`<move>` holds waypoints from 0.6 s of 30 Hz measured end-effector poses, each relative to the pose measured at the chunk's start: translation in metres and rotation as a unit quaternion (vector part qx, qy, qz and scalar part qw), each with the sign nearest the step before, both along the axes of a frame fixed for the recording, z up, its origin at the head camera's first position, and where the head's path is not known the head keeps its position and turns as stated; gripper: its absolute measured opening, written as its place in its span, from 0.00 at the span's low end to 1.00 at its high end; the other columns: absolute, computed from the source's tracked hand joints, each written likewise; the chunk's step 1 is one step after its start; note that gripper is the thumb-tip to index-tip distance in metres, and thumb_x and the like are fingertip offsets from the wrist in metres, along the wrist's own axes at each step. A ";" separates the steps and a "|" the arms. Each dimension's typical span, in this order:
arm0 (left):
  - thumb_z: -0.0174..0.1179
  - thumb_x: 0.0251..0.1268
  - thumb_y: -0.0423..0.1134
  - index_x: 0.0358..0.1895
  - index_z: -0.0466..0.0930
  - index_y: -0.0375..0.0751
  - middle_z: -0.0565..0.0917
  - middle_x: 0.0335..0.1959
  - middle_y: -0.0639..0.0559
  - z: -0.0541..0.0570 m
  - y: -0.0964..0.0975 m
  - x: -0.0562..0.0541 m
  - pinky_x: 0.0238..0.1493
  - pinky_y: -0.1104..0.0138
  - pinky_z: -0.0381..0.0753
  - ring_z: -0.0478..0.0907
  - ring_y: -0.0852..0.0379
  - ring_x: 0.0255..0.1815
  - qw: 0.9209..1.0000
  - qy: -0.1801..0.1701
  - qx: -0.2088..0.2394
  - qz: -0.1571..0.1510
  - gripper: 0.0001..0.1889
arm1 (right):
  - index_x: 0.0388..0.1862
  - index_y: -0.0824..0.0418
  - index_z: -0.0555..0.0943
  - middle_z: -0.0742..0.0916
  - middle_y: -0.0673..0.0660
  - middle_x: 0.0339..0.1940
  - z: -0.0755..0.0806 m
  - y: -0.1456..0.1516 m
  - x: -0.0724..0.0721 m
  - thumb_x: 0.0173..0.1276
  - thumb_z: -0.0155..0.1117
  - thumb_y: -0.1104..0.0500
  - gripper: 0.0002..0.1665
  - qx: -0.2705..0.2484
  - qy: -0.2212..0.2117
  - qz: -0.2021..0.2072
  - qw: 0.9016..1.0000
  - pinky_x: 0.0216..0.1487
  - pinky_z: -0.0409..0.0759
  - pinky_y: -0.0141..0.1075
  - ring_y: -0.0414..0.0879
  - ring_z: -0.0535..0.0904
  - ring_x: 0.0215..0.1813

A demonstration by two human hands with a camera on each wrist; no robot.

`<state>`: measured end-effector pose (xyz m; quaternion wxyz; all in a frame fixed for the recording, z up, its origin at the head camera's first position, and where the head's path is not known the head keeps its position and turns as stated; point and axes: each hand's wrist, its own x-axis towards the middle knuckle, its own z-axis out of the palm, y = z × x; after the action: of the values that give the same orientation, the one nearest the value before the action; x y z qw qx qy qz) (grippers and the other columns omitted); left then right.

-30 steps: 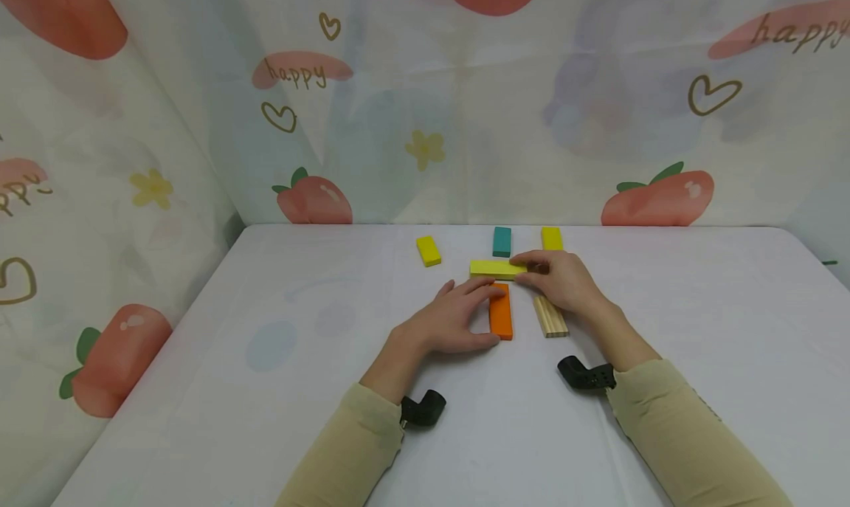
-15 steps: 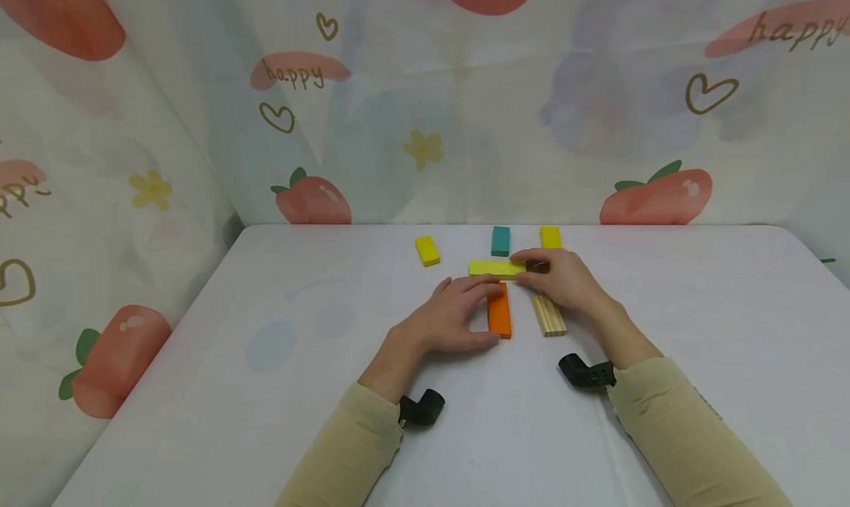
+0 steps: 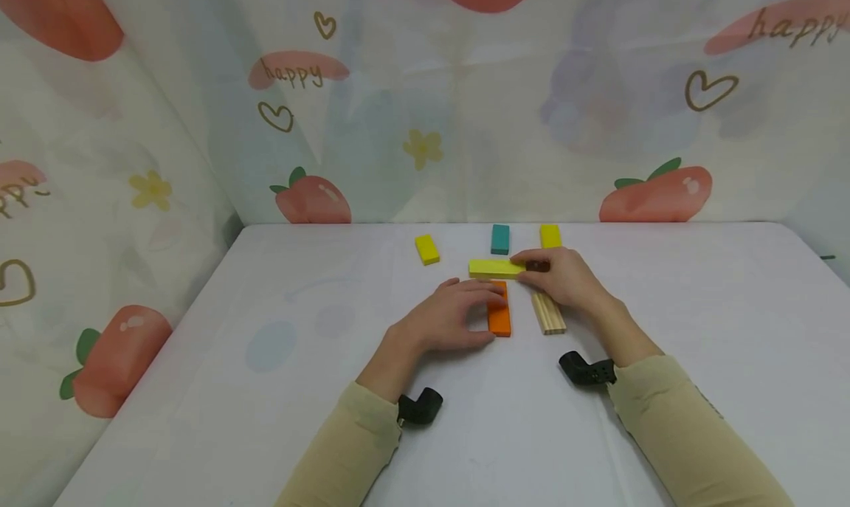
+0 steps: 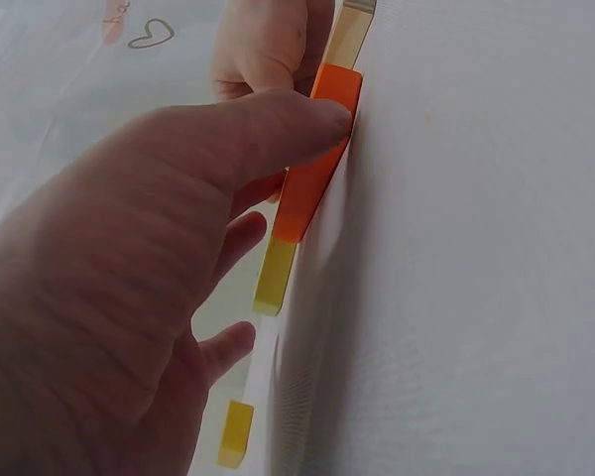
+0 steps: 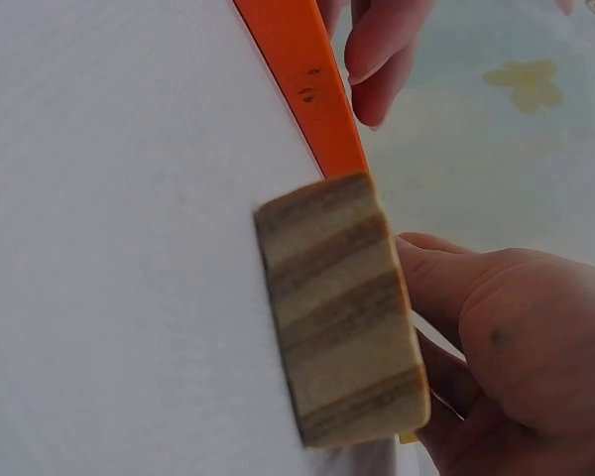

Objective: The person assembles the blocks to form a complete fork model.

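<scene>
My left hand [image 3: 451, 316] is around the orange block [image 3: 499, 322], its thumb at the near end and fingers over the upper part. In the left wrist view, the thumb tip presses the block's end. My right hand [image 3: 564, 274] pinches the right end of a long yellow-green block [image 3: 494, 268], which lies crosswise just beyond the orange one. A dark brown patch [image 3: 538, 266] shows between thumb and index finger. A striped wooden block [image 3: 549, 315] lies below the right hand, its banded end large in the right wrist view.
Farther back on the white-covered table [image 3: 265, 433] lie a small yellow block [image 3: 428, 249], a teal block [image 3: 500, 239] and another yellow block [image 3: 550, 236], partly behind the right hand. A patterned cloth [image 3: 372, 123] hangs along the table's back edge.
The left fingers have drawn back slightly from the orange block's far end, and the thumb has shifted a little left. The right hand and the blocks look almost unchanged.
</scene>
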<state>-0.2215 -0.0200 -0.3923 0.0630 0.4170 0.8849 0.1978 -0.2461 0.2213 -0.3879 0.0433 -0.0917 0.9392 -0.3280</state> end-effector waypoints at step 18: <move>0.67 0.68 0.45 0.66 0.79 0.50 0.73 0.71 0.60 -0.003 0.001 -0.002 0.71 0.70 0.60 0.65 0.64 0.72 1.000 -0.025 0.012 0.000 0.24 | 0.62 0.57 0.84 0.82 0.65 0.62 0.003 0.000 0.003 0.72 0.67 0.55 0.21 0.011 -0.011 0.015 1.000 0.65 0.68 0.59 0.60 0.74 0.59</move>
<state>-0.2239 -0.0193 -0.3955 0.0802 0.4122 0.8807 0.2193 -0.2433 0.2218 -0.3848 0.0598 -0.1014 0.9407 -0.3180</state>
